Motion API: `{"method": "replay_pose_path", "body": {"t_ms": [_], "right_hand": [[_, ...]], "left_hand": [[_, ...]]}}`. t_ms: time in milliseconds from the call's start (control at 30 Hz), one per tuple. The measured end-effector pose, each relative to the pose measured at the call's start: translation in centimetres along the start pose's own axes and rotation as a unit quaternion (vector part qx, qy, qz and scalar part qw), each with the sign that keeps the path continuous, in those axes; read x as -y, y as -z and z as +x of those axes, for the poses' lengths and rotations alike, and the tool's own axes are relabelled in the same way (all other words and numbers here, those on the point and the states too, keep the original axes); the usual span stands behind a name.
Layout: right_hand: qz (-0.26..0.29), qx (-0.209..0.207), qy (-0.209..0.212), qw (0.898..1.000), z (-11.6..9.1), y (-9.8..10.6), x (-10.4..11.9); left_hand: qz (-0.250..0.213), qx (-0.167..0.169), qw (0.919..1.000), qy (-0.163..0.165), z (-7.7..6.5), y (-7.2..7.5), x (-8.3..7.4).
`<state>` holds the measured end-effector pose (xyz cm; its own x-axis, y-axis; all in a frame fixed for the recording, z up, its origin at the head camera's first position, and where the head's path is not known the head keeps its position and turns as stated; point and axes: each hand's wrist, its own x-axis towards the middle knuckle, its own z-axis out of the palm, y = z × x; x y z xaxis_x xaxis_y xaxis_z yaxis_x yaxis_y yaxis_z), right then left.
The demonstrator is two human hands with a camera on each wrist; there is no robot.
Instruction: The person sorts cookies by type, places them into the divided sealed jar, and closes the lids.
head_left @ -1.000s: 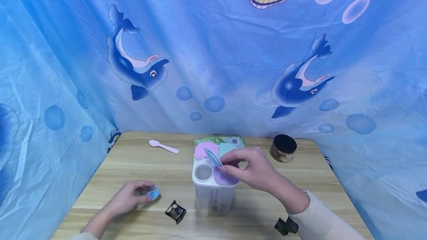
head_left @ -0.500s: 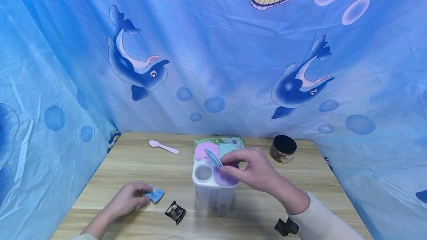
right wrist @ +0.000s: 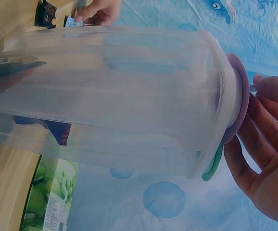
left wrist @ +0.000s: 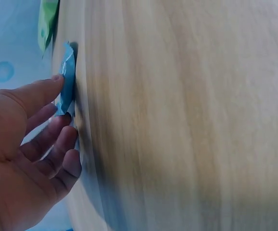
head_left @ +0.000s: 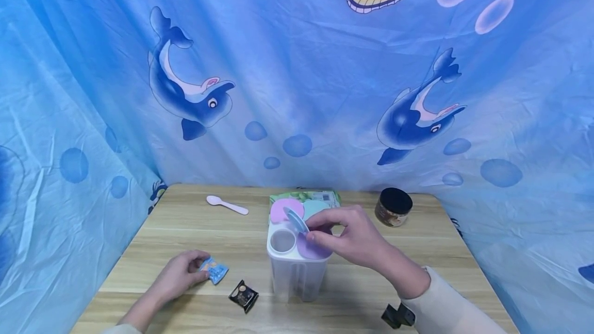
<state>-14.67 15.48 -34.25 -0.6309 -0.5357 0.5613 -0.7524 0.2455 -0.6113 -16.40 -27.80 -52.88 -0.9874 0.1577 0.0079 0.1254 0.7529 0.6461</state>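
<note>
My left hand (head_left: 182, 273) pinches a small blue wrapped snack packet (head_left: 215, 270) close over the table at the left. In the left wrist view, the thumb is against one face of the packet (left wrist: 68, 79), with fingertips at its lower end. At centre stands a tall translucent storage container (head_left: 297, 277) with round pink (head_left: 286, 211), green and purple lids. My right hand (head_left: 355, 233) pinches a light-blue lid (head_left: 296, 219), tilted up beside the round opening (head_left: 283, 241) it uncovers. Through the container wall (right wrist: 129, 86), dark wrapped pieces show at the bottom.
A black wrapped snack (head_left: 243, 296) lies between my left hand and the container. Behind are a pale pink spoon (head_left: 227, 204), a green packet (head_left: 329, 197) and a black-lidded jar (head_left: 393, 206). A small black object (head_left: 398, 315) is near my right sleeve. Blue curtain (head_left: 297, 66) surrounds the table.
The blue packet has shifted slightly and turned in my left fingers, so more of it shows. My right hand has kept the light-blue lid raised in the same place.
</note>
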Motion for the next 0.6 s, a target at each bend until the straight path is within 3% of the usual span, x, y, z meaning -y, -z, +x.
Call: {"method": "replay_pose_path", "body": {"t_ms": [267, 600], "right_hand": [[-0.002, 0.002, 0.006, 1.000, 0.00, -0.10, -0.13], [-0.006, 0.003, 0.001, 1.000, -0.05, 0.03, -0.10]], "left_hand": [[-0.008, -0.003, 1.0000, 0.003, 0.26, -0.33, -0.04], [-0.050, -0.017, 0.9985, 0.015, 0.28, 0.17, -0.48]]}}
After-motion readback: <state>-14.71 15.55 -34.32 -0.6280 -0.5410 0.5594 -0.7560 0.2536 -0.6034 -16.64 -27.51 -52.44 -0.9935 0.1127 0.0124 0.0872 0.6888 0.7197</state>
